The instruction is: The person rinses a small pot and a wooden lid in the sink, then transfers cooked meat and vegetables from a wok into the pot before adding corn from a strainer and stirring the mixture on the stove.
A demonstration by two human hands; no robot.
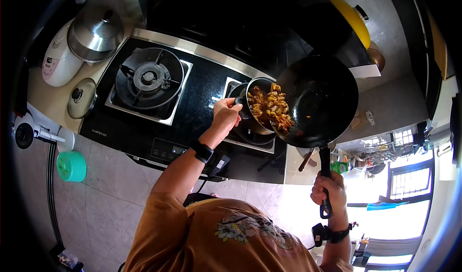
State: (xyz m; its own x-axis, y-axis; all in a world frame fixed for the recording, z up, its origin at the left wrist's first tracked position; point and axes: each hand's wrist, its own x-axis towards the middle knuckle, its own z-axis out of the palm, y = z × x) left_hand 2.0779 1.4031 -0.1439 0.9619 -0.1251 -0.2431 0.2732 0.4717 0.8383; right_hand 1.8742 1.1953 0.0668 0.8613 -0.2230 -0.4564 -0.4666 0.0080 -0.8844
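My right hand (329,189) is wrapped around the long black handle of a dark wok (325,99), which is tipped to the left. Browned, chunky food (277,108) lies at the wok's lower left rim, against the mouth of a steel pot (260,129). More of the same food fills part of the pot. With thumb and fingers, my left hand (227,114) grips the pot's dark side handle (238,100). The pot is over the right burner (249,136) and leans towards the wok; whether its base rests on the burner is hidden.
The left burner (148,76) has a round wok stand. On the left counter are a glass lid (82,98), a white rice cooker (59,61) and a domed steel lid (95,34). A knife (306,160) lies on the right counter. A turquoise stool (71,166) stands on the floor.
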